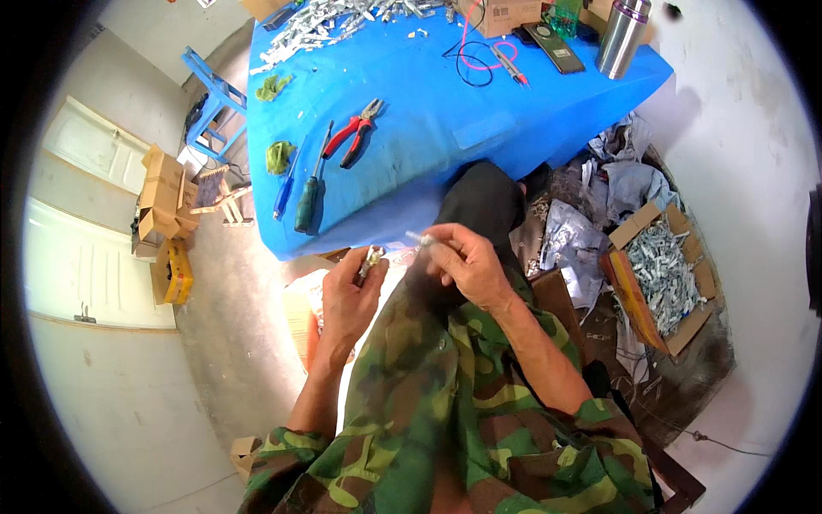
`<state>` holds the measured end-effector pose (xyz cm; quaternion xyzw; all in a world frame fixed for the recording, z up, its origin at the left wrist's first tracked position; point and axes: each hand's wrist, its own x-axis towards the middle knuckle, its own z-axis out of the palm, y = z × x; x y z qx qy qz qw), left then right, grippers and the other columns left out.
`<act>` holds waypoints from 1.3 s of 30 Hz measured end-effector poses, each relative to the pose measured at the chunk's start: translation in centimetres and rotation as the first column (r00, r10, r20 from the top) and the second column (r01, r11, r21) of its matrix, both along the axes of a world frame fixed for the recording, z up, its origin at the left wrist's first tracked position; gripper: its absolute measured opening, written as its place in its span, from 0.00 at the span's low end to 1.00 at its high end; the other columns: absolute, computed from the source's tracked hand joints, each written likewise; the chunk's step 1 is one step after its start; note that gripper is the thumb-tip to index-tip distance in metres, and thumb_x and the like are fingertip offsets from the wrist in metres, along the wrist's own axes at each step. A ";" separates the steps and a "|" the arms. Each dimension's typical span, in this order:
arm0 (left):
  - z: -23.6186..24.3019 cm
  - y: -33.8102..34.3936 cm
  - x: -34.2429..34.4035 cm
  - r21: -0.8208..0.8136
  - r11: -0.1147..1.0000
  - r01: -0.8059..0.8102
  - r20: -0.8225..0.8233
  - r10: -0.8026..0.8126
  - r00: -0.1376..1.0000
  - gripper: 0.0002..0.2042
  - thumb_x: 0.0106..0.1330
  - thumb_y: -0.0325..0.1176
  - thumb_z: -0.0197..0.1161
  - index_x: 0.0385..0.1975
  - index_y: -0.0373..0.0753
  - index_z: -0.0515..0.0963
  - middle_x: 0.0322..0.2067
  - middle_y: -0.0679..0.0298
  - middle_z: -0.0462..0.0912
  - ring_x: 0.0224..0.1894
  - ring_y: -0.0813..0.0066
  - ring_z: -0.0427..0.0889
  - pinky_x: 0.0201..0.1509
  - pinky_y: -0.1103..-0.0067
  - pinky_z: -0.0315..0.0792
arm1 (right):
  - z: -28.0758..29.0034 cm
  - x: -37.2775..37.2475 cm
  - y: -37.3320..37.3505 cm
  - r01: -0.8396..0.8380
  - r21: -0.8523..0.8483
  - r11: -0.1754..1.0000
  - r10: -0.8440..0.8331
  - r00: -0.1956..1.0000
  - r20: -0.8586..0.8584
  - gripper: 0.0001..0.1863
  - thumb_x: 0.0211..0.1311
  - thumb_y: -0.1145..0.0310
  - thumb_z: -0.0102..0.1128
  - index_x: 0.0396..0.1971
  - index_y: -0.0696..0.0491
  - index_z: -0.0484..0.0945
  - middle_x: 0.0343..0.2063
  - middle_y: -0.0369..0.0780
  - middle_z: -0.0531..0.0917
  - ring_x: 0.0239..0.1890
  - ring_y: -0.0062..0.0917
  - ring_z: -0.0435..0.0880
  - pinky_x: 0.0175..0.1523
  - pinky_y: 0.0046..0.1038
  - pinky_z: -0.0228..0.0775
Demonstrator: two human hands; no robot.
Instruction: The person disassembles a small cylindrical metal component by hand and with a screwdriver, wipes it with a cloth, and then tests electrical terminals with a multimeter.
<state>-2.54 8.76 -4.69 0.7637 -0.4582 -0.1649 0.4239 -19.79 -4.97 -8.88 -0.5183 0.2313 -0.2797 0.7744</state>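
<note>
My left hand [347, 300] is closed, its thumb and fingers pinching a small silvery and brass-toned metal part [370, 262]. Just to the right, my right hand [469, 267] grips a slim silvery piece [417, 238] that sticks out leftward from its fingertips and looks slightly blurred. The two pieces are apart, both held above my lap near the table's front edge. Pliers [353, 134] with red handles lie on the blue-covered table [411, 128], beside a green-handled screwdriver [307, 201] and a blue-handled one [283, 195].
A heap of silvery parts [321, 26] covers the table's far left. Two crumpled green cloths [278, 158] lie at the left. Test leads [509, 64], a phone [554, 47] and a steel flask [623, 38] are far right. Right of me stands an open carton [634, 300] of silvery pieces.
</note>
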 end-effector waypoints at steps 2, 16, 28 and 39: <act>0.0 0.1 0.6 0.045 0.998 -0.050 0.001 0.050 0.999 0.08 0.71 0.29 0.67 0.45 0.34 0.82 0.24 0.66 0.78 0.24 0.82 0.72 0.29 0.79 0.68 | 0.6 0.6 -1.4 0.161 -0.213 0.964 -0.175 0.983 -0.050 0.12 0.71 0.70 0.63 0.49 0.60 0.80 0.39 0.37 0.86 0.36 0.19 0.84 0.39 0.26 0.77; -0.8 -5.4 4.5 0.055 0.997 -0.057 0.055 0.053 0.997 0.08 0.73 0.32 0.67 0.40 0.33 0.82 0.24 0.71 0.78 0.25 0.87 0.68 0.27 0.81 0.64 | -0.9 5.6 -8.5 0.209 -0.893 0.399 -0.677 0.724 -0.133 0.13 0.61 0.74 0.70 0.45 0.55 0.81 0.39 0.44 0.87 0.39 0.43 0.88 0.42 0.37 0.81; -1.4 -11.0 7.7 -0.121 0.993 0.008 0.207 0.017 0.978 0.06 0.70 0.27 0.68 0.41 0.33 0.81 0.21 0.69 0.73 0.23 0.83 0.67 0.26 0.80 0.63 | -1.1 5.3 -9.8 0.210 -0.856 0.473 -0.673 0.713 -0.197 0.13 0.59 0.72 0.71 0.44 0.53 0.83 0.40 0.42 0.88 0.40 0.40 0.88 0.43 0.36 0.81; -2.8 -12.3 8.6 -0.030 0.999 -0.045 0.020 0.046 0.999 0.09 0.73 0.32 0.67 0.42 0.32 0.82 0.22 0.72 0.73 0.25 0.86 0.66 0.27 0.82 0.61 | -0.7 6.0 -9.7 0.268 -0.836 0.480 -0.694 0.699 -0.174 0.12 0.59 0.75 0.72 0.42 0.56 0.82 0.39 0.44 0.87 0.37 0.38 0.89 0.40 0.33 0.82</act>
